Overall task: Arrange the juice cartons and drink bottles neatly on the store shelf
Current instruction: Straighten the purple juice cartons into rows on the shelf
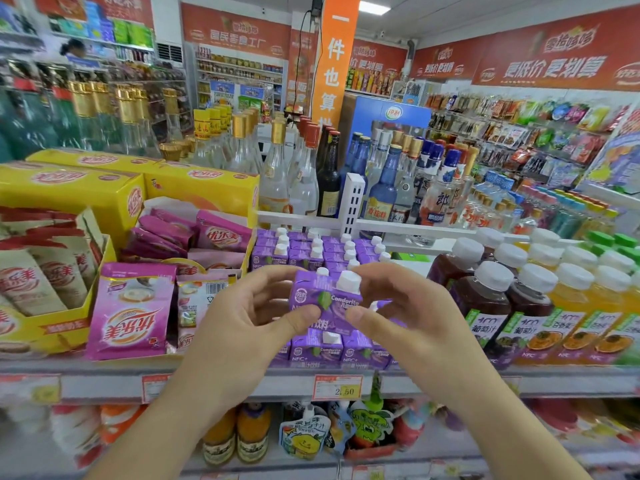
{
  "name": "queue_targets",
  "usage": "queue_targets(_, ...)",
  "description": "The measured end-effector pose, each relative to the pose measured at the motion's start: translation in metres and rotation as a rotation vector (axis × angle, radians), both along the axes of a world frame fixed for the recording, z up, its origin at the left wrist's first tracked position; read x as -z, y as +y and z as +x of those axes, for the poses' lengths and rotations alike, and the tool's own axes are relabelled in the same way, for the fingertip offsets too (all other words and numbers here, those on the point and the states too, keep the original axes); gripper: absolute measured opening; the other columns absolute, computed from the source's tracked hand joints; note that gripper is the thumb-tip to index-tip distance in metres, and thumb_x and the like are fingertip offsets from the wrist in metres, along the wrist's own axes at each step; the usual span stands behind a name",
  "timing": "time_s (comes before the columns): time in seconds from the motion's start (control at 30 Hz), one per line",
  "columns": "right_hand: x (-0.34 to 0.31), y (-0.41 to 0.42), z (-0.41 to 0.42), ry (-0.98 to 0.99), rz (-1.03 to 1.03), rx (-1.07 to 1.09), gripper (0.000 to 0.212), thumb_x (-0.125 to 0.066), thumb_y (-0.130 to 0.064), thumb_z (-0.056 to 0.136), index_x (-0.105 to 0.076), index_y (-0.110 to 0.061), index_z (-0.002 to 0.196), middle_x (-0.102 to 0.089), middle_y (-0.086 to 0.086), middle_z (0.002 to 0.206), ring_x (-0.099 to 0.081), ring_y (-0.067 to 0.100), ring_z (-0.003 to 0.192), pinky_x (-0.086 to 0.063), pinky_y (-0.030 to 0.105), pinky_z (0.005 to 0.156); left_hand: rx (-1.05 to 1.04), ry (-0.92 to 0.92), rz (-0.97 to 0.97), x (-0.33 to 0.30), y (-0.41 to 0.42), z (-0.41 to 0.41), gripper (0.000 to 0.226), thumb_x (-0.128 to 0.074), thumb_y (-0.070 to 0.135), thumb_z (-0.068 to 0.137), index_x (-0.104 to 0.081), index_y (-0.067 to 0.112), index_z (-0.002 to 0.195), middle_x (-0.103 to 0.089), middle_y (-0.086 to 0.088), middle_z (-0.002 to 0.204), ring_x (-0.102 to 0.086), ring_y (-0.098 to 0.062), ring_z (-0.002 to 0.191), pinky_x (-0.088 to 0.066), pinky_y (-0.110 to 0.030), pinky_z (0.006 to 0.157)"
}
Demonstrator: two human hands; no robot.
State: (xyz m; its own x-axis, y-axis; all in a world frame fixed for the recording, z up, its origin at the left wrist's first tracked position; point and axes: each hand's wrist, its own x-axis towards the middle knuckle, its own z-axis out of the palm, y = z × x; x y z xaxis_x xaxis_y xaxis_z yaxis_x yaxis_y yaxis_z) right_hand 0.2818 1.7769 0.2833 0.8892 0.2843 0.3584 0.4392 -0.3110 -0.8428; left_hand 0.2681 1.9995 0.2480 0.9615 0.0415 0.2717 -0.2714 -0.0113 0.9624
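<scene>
A purple juice carton (323, 299) with a white cap is lifted a little above the front row of the shelf (242, 382). My left hand (242, 327) pinches its left side and my right hand (401, 313) pinches its right side. More purple cartons (318, 252) stand in rows behind it, and a front row (332, 351) sits below it. To the right stand dark grape juice bottles (485, 306) and orange juice bottles (575, 306), all with white caps.
Pink drink-powder bags (131, 310) and yellow boxes (69, 192) fill the shelf's left part. Glass liquor bottles (311, 174) crowd the shelf behind a white divider (353, 199). Pouches and bottles sit on the lower shelf (304, 438). A price tag (337, 388) hangs on the shelf edge.
</scene>
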Motion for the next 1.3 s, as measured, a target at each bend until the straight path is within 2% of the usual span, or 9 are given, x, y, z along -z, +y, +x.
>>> queue_targets(0.13,-0.005,0.007,0.025,0.007,-0.008,0.014,0.023,-0.085,-0.011,0.088,-0.073,-0.025,0.102,-0.075,-0.004,0.094,-0.071,0.017,0.084,-0.056,0.029,0.077,-0.026,-0.069,0.11,0.0,0.005,0.02,0.046,-0.083,0.037,0.074,-0.071,0.038,0.119,-0.079,0.013,0.112,-0.073,-0.009,0.109,-0.056,-0.038,0.1)
queue_targets(0.2,-0.007,0.012,0.038,0.002,0.003,0.028,0.03,-0.084,-0.004,0.087,-0.073,-0.025,0.105,-0.076,-0.004,0.094,-0.071,0.019,0.085,-0.058,0.032,0.081,-0.078,-0.107,0.29,0.001,0.01,0.031,0.051,-0.078,0.049,0.08,-0.064,0.047,0.129,-0.072,0.027,0.12,-0.064,0.006,0.119,-0.049,-0.026,0.106)
queue_targets(0.27,-0.008,0.016,0.055,-0.047,0.007,0.092,0.037,-0.083,-0.001,0.086,-0.073,-0.029,0.109,-0.074,-0.006,0.094,-0.069,0.019,0.083,-0.059,0.031,0.081,-0.105,-0.101,0.555,0.005,0.015,0.043,0.069,-0.062,0.068,0.086,-0.043,0.05,0.151,-0.055,0.036,0.141,-0.048,0.014,0.132,-0.039,-0.022,0.11)
queue_targets(0.37,-0.006,0.021,0.088,-0.104,-0.014,0.218,0.035,-0.082,-0.004,0.088,-0.072,-0.034,0.102,-0.074,-0.008,0.097,-0.068,0.014,0.082,-0.057,0.028,0.075,-0.113,-0.127,0.941,0.023,0.021,0.057,0.074,-0.034,0.076,0.099,-0.031,0.036,0.161,-0.034,0.024,0.161,-0.032,-0.001,0.149,-0.032,-0.028,0.12)
queue_targets(0.5,0.0,0.036,0.131,-0.094,-0.074,0.27,0.032,-0.082,-0.007,0.089,-0.071,-0.034,0.102,-0.073,-0.015,0.099,-0.067,0.007,0.085,-0.055,0.023,0.077,-0.12,-0.199,1.254,0.05,0.022,0.066,0.071,-0.015,0.064,0.106,-0.058,0.026,0.148,-0.046,0.008,0.161,-0.038,-0.014,0.15,-0.03,-0.039,0.123)
queue_targets(0.7,0.026,0.047,0.179,-0.007,-0.233,0.248,0.034,-0.085,-0.009,0.086,-0.071,-0.036,0.103,-0.074,-0.012,0.104,-0.069,0.011,0.088,-0.05,0.02,0.078,-0.156,-0.222,1.298,0.053,0.024,0.061,0.063,-0.019,0.056,0.11,-0.066,0.027,0.141,-0.053,0.008,0.157,-0.047,-0.012,0.145,-0.023,-0.032,0.115)
queue_targets(0.87,0.037,0.049,0.187,-0.003,-0.282,0.24,0.032,-0.085,-0.009,0.086,-0.071,-0.034,0.101,-0.074,-0.012,0.108,-0.071,0.008,0.09,-0.049,0.018,0.077,-0.118,-0.184,1.308,0.053,0.023,0.062,0.065,-0.014,0.058,0.109,-0.054,0.03,0.153,-0.04,0.012,0.166,-0.032,-0.009,0.154,-0.018,-0.034,0.121)
queue_targets(1.07,0.042,0.048,0.187,-0.024,-0.469,0.191,0.03,-0.079,-0.013,0.092,-0.076,-0.038,0.108,-0.074,-0.016,0.108,-0.067,0.005,0.097,-0.05,0.02,0.086,-0.118,-0.193,1.347,0.055,0.023,0.063,0.066,-0.014,0.058,0.109,-0.055,0.029,0.152,-0.042,0.01,0.165,-0.034,-0.01,0.154,-0.018,-0.035,0.122)
queue_targets(1.3,0.042,0.055,0.189,-0.14,-0.644,0.188,0.014,-0.073,-0.02,0.096,-0.084,-0.025,0.104,-0.069,-0.007,0.113,-0.062,0.014,0.113,-0.039,0.022,0.091,-0.15,-0.226,1.347,0.057,0.022,0.063,0.058,-0.026,0.053,0.109,-0.064,0.025,0.143,-0.051,0.005,0.159,-0.043,-0.013,0.149,-0.024,-0.036,0.119)
